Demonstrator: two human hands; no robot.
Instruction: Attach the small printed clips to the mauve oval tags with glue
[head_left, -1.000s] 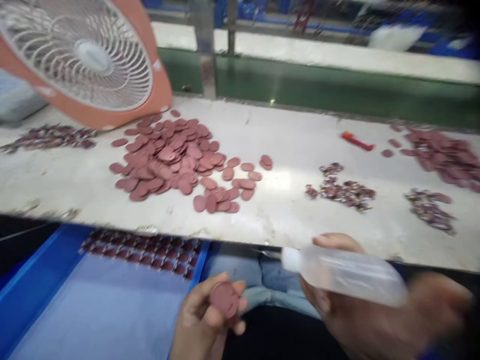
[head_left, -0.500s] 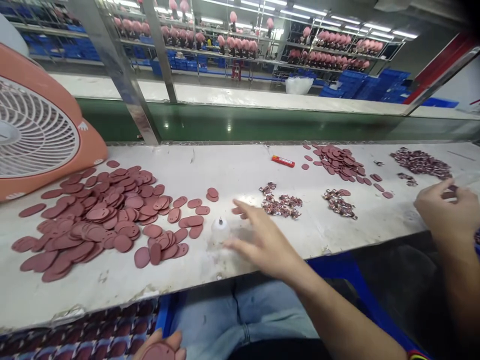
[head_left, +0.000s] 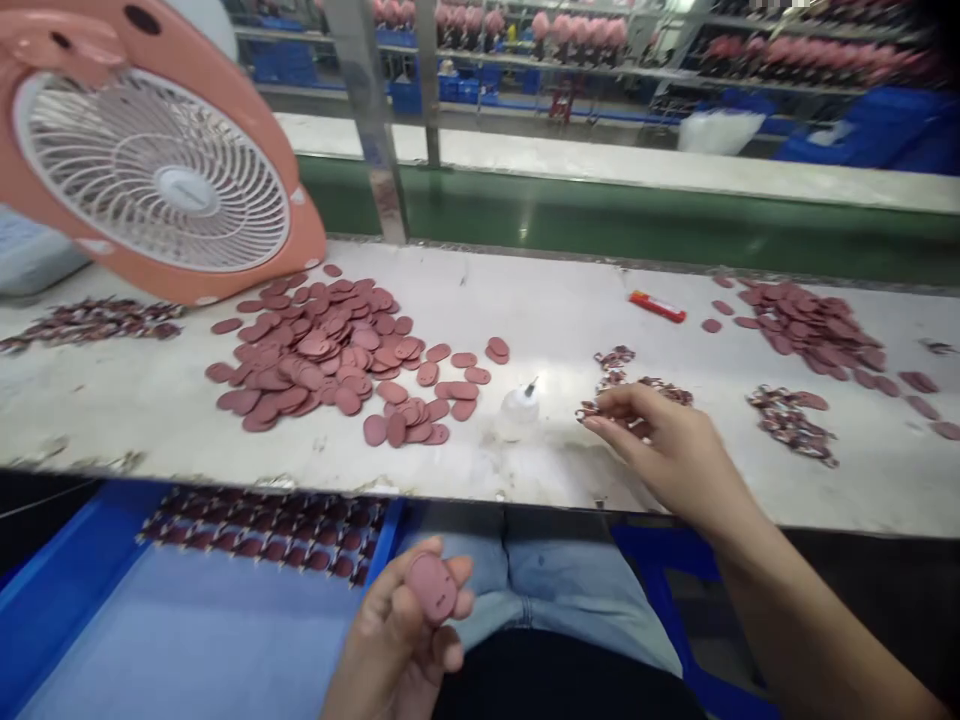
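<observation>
My left hand [head_left: 386, 640] is closed below the table edge, pinching a dull-red oval disc [head_left: 433, 588] that has small holes and a slot. Above the table, my right hand [head_left: 679, 450] pinches a small brown part with a metal end [head_left: 587, 412], its exact kind too small to make out. It is at a little heap of similar parts [head_left: 666, 391], which it partly hides. Left of that hand stands a small clear bottle [head_left: 519, 414] with a white top and dark needle tip. A large pile of red oval discs [head_left: 322, 350] spreads further left.
An orange fan [head_left: 307, 215] stands at the back left, with more small parts [head_left: 112, 320] beside it. A red tube [head_left: 657, 306], another disc pile [head_left: 817, 325] and a small-part cluster [head_left: 791, 425] are rightward. Below the edge, a blue bin [head_left: 67, 610] holds rows of assembled pieces.
My view has swung left and down. My left hand has risen with its disc; my right hand has gone from reaching open near the bottle to pinching a small part at the heap.
</observation>
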